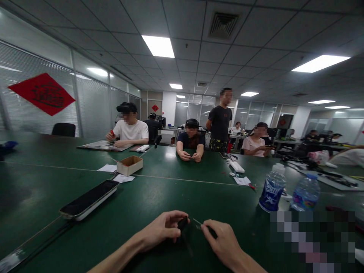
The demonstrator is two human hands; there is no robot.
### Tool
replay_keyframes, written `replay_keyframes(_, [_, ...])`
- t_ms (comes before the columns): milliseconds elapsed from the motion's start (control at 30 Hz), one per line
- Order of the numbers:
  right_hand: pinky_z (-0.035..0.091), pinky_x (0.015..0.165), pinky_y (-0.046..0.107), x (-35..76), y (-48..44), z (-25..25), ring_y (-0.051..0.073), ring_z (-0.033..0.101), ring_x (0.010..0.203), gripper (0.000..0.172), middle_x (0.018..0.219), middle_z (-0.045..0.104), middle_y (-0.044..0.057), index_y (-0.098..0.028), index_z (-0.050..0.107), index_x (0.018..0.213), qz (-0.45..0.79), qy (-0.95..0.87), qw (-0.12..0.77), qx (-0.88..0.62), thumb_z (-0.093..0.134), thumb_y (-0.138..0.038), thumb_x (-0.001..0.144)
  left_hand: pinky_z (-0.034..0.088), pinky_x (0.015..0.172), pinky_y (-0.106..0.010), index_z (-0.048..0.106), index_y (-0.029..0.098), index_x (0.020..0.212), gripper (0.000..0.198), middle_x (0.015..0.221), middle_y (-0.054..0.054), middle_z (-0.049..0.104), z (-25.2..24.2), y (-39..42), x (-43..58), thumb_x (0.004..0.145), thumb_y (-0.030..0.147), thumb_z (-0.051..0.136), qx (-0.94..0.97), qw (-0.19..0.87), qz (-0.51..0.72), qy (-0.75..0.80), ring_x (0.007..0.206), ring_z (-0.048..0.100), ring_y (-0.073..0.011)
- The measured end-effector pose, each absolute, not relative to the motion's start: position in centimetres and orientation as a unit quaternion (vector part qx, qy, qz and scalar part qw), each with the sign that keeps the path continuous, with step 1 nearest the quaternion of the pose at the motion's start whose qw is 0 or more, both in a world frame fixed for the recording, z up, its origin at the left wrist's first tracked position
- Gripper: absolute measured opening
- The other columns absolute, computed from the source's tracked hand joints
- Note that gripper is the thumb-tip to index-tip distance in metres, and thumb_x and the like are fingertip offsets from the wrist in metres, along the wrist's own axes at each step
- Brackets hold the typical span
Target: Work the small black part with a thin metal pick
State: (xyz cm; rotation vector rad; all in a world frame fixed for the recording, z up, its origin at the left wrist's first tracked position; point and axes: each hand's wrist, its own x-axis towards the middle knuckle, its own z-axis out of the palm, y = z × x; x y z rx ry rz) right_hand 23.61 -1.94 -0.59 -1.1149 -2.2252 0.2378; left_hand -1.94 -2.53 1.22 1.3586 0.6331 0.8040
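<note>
Low in the middle of the view, my left hand [160,232] is closed around a small black object [183,224], whose kind I cannot make out. Just to its right, my right hand [223,242] pinches a thin, pale, needle-like piece [196,221] between thumb and forefinger. That piece points up and left toward the black object, and a small gap shows between them. Both hands are over the green tabletop [159,201]. My palms and part of the black object are hidden by the fingers.
Left of my hands lies a phone [91,197] on a white block, with a cable. Beyond it are an open cardboard box [130,165] and papers. Two plastic bottles, one dark-labelled [272,189] and one blue-capped [306,192], stand on the right. Several people sit or stand across the table.
</note>
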Motion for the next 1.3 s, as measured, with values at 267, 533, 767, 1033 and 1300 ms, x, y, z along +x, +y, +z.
replay_keyframes(267, [0.039, 0.065, 0.022, 23.7, -1.8, -1.0, 0.013, 0.059, 0.070, 0.022, 0.078, 0.062, -0.001, -0.022, 0.061, 0.090, 0.082, -0.873, 0.288, -0.385, 0.043, -0.033, 0.094, 0.042, 0.070, -0.027, 0.055, 0.019, 0.116, 0.050, 0.120, -0.009, 0.056, 1.7, -2.8, -1.9, 0.068, 0.021, 0.067, 0.597, 0.661, 0.350, 0.291, 0.096, 0.054, -0.0216])
replay_keyframes(533, [0.041, 0.067, 0.023, 23.5, -2.3, -1.0, 0.014, 0.059, 0.069, 0.022, 0.077, 0.062, 0.000, -0.022, 0.061, 0.090, 0.060, -0.875, 0.296, -0.378, 0.042, -0.030, 0.094, 0.042, 0.068, -0.027, 0.054, 0.019, 0.119, 0.057, 0.119, -0.010, 0.057, 0.6, -2.4, -2.1, 0.066, 0.028, 0.071, 0.610, 0.646, 0.349, 0.298, 0.094, 0.055, -0.0215])
replay_keyframes(767, [0.043, 0.067, 0.024, 23.8, -2.2, -0.8, 0.015, 0.059, 0.069, 0.023, 0.076, 0.062, 0.002, -0.021, 0.063, 0.094, 0.069, -0.877, 0.289, -0.377, 0.042, -0.030, 0.095, 0.042, 0.070, -0.027, 0.050, 0.020, 0.123, 0.060, 0.127, -0.011, 0.052, 1.0, -2.5, -2.0, 0.067, 0.028, 0.072, 0.605, 0.660, 0.334, 0.296, 0.094, 0.055, -0.0207])
replay_keyframes(1033, [0.042, 0.063, 0.023, 23.8, -2.0, -0.8, 0.014, 0.058, 0.066, 0.024, 0.075, 0.062, 0.002, -0.020, 0.064, 0.094, 0.072, -0.879, 0.282, -0.377, 0.043, -0.030, 0.095, 0.043, 0.077, -0.031, 0.048, 0.021, 0.126, 0.064, 0.133, -0.011, 0.047, 0.6, -2.0, -2.2, 0.067, 0.025, 0.073, 0.600, 0.674, 0.317, 0.291, 0.110, 0.051, -0.0266])
replay_keyframes(1300, [0.040, 0.059, 0.023, 24.0, -2.0, -0.6, 0.013, 0.056, 0.062, 0.025, 0.073, 0.061, 0.001, -0.019, 0.065, 0.092, 0.079, -0.884, 0.279, -0.366, 0.043, -0.031, 0.095, 0.043, 0.079, -0.033, 0.046, 0.022, 0.126, 0.064, 0.131, -0.011, 0.048, 1.4, -2.1, -2.3, 0.069, 0.032, 0.073, 0.629, 0.655, 0.286, 0.306, 0.108, 0.051, -0.0272])
